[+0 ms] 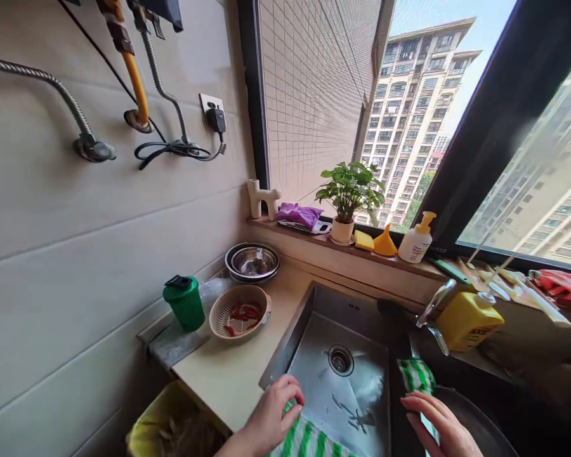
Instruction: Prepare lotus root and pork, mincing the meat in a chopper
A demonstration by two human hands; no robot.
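Note:
My left hand [272, 416] is closed on a green and white striped cloth [309, 441] at the near left rim of the steel sink [309, 324]. My right hand [440, 425] rests with its fingers stretched out at the sink's right side, on or just above the rim of a dark pan [476, 422]. A second piece of green striped cloth [416, 374] lies just beyond those fingers. The sink basin is wet, with a round drain [341, 360] in the middle.
A colander with red chillies [240, 311], a green lidded cup [184, 301] and steel bowls [252, 261] stand on the counter at left. A yellow bottle [467, 319] and the tap [435, 304] are at right. The sill holds a plant [349, 197] and a soap bottle [416, 239]. A yellow-lined bin [164, 425] stands below.

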